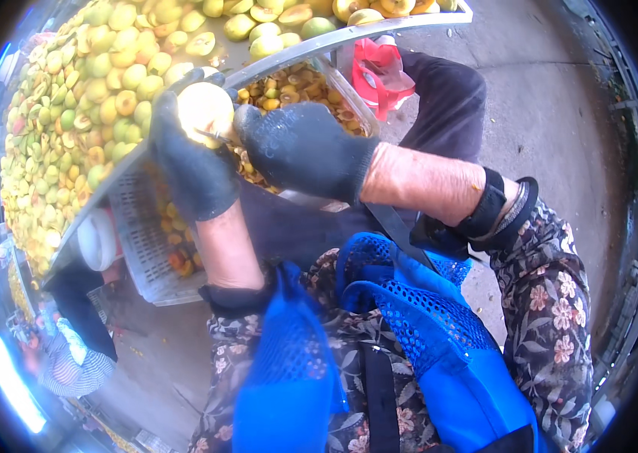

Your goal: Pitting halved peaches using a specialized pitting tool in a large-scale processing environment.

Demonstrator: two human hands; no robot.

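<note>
My left hand (194, 155), in a dark glove, is closed around a pale, brightly lit peach-like fruit (206, 109). From the right, my right hand (300, 147), also gloved, comes close to it with fingers wrapped round a small tool. A thin metal blade (215, 137) juts from that grip and meets the fruit's lower edge; the handle is hidden in the glove. Both hands are above the near edge of a metal-rimmed table (349, 36). Many yellow-green fruits (107, 60), several cut in half, are heaped on it.
Below the rim a crate (353, 98) contains yellow fruit pieces. A white plastic basket (157, 241) with more pieces stands lower left, beside a white container (96, 240). A red bag (381, 75) lies near a dark trouser leg at right. Another person (77, 370) is at far left.
</note>
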